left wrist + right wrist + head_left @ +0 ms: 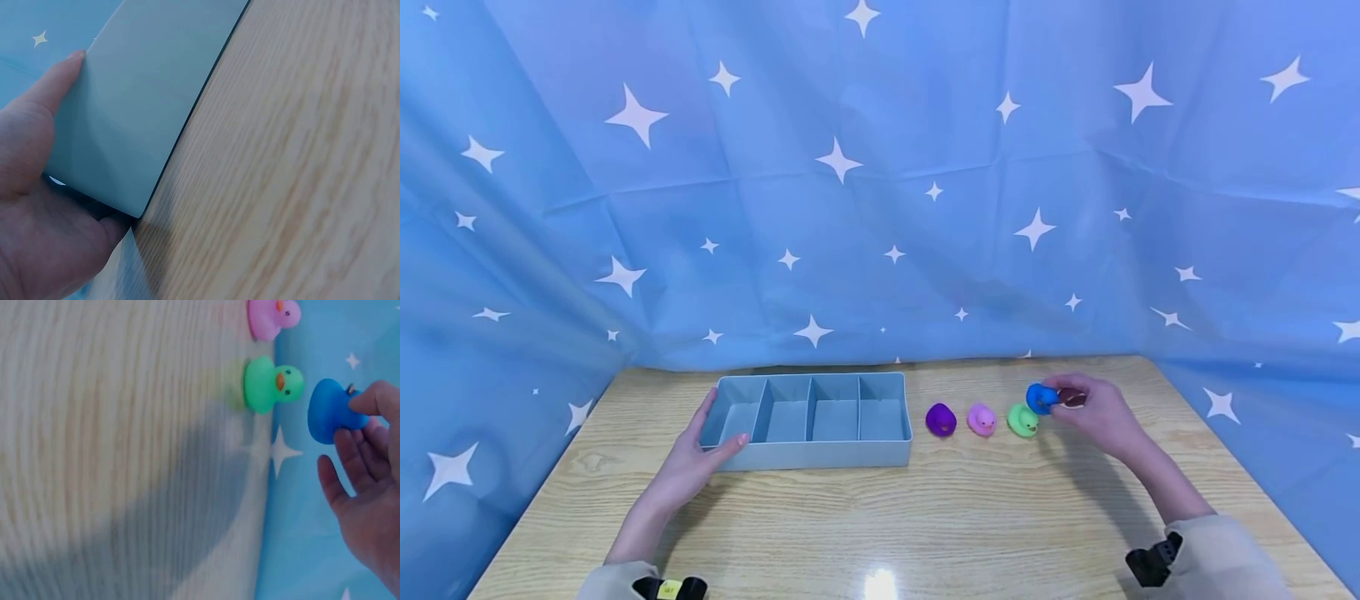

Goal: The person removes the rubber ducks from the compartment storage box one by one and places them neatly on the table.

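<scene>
My right hand (1097, 412) pinches a blue rubber duck (328, 412) between thumb and fingers, raised above the table at the right end of a row of ducks. Just left of it a green rubber duck (1022, 421) sits on the table, followed by a pink one (981, 420) and a purple one (941, 420). My left hand (688, 458) grips the left end of a grey-blue tray (820, 455) with several compartments, its thumb against the front wall. In the left wrist view, the tray's wall partly hides those fingers.
Everything stands on a light wood-grain table (880, 517). Behind it and at both sides hangs a blue cloth (880, 208) with white stars. The tray's right end stands a short way left of the purple duck.
</scene>
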`<state>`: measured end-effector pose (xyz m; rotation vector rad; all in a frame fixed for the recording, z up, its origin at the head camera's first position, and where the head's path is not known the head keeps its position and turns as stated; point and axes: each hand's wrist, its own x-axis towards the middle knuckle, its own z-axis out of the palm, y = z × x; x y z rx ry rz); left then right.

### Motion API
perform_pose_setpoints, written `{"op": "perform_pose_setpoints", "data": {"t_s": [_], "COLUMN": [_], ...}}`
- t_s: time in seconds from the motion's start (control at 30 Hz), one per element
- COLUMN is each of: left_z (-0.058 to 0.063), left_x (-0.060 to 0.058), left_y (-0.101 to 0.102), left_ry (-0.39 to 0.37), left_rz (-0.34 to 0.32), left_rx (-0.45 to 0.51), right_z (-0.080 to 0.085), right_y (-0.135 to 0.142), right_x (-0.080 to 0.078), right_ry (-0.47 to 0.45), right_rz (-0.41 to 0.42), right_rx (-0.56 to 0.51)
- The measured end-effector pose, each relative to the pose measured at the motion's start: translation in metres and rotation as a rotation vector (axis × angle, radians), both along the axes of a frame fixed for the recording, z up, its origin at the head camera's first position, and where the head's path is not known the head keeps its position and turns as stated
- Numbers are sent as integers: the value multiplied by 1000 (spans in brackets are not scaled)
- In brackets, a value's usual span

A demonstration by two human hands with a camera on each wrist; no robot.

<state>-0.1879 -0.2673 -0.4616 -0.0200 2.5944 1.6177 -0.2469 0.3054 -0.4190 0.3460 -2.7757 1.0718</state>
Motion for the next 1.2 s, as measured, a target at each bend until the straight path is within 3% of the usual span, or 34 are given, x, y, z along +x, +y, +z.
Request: {"op": "perform_pose_setpoints", "data": {"t_s": [0.63,1.2], "left_z": [-2,0], "left_x": [0,0], "left_y": [-2,0], "left_ry": [-9,2], "left_rz": [-4,-4], "left_rx": [2,-4], "right_z": [-16,-22], "right_y": [29,32], "right_x": [2,-3], "right_ry": [-135,-97], "right_rz": [-10,52], "right_rx": [45,123]}}
